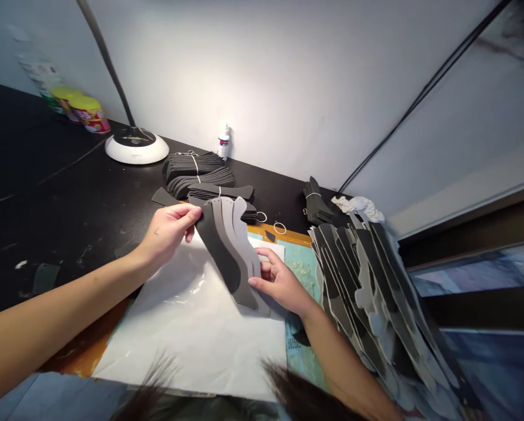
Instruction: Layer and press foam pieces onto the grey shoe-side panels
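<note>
The left hand (172,227) pinches the top left corner of a flat, wavy piece with black and grey bands (226,245) between its thumb and bent fingers. The right hand (283,282), half curled, holds its right edge lower down. The piece is between both hands, over a smooth white sheet (187,345).

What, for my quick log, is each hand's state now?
Left hand: closed, pinching the fanned strips at their upper left.
Right hand: closed, holding their lower right edge.
</note>
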Motion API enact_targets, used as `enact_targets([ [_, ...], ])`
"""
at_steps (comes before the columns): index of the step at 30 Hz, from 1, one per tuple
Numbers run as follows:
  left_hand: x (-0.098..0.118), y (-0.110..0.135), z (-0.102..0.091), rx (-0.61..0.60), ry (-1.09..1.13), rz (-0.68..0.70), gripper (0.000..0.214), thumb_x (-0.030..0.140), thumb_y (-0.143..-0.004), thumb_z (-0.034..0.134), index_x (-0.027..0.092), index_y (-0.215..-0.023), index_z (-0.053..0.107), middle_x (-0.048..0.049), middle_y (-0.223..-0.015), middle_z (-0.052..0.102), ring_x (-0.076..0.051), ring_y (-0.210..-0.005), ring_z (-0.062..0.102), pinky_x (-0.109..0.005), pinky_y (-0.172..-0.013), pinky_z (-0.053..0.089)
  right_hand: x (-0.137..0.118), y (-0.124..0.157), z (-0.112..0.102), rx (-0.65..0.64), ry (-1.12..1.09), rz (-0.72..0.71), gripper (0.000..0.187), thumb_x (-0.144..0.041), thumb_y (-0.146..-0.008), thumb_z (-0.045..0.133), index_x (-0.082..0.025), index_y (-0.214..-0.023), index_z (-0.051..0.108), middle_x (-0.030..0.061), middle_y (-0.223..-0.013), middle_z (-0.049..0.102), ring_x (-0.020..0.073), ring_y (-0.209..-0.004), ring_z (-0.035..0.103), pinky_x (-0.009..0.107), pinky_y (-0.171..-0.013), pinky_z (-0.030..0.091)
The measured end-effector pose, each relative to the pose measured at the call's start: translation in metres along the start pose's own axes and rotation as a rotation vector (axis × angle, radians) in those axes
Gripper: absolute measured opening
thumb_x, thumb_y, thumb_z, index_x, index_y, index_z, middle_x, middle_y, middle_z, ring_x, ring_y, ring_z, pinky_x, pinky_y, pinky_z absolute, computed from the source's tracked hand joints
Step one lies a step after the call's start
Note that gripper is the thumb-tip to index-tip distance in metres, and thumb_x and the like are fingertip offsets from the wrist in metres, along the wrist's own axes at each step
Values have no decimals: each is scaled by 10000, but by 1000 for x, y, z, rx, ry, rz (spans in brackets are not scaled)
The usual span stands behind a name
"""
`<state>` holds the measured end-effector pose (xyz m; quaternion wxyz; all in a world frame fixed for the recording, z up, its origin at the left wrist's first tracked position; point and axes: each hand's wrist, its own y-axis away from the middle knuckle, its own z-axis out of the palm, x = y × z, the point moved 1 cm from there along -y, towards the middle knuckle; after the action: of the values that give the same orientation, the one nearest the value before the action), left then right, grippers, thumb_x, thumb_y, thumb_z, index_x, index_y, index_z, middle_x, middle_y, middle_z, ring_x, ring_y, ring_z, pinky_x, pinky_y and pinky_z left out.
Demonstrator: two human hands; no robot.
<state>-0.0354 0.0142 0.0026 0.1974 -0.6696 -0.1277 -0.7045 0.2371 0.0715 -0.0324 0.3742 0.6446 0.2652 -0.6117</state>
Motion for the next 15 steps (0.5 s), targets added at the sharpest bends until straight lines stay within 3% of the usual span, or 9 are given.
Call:
enact_targets([
  [4,-1,-1,-2,12,-43,-30,365,493,-790,788,168,-693,655,19,-515,518,-99,-462,473,-201,-454,354,-11,9,-1,136,196,-51,395,-331,-923,665,-278,-1293,535,7,-914,699,191,-848,680,334,-788,532],
  [8,-7,-1,1,-50,-49,-38,382,536,-782,806,165,-830,729,-14,-650,647,-120,-534,560,-210,-510,441,-29,20,2,304,604,-35,364,-239,-951,574,-289,-1312,573,39,-1002,736,228,-931,692,341,-812,511],
  [11,-7,1,3,2,-80,-1,448,540,-755,830,184,-1023,781,-48,-881,744,-150,-641,619,-234,-567,497,-39,23,3,284,828,-15,377,-199,-960,539,-290,-1322,599,39,-1000,746,231,-905,693,313,-787,489],
  [15,-5,3,2,42,-131,59,402,528,-779,827,200,-1011,812,-68,-1009,767,-194,-848,657,-241,-674,524,-43,23,0,257,935,8,398,-182,-956,536,-282,-1335,604,31,-943,745,227,-861,695,278,-735,470],
])
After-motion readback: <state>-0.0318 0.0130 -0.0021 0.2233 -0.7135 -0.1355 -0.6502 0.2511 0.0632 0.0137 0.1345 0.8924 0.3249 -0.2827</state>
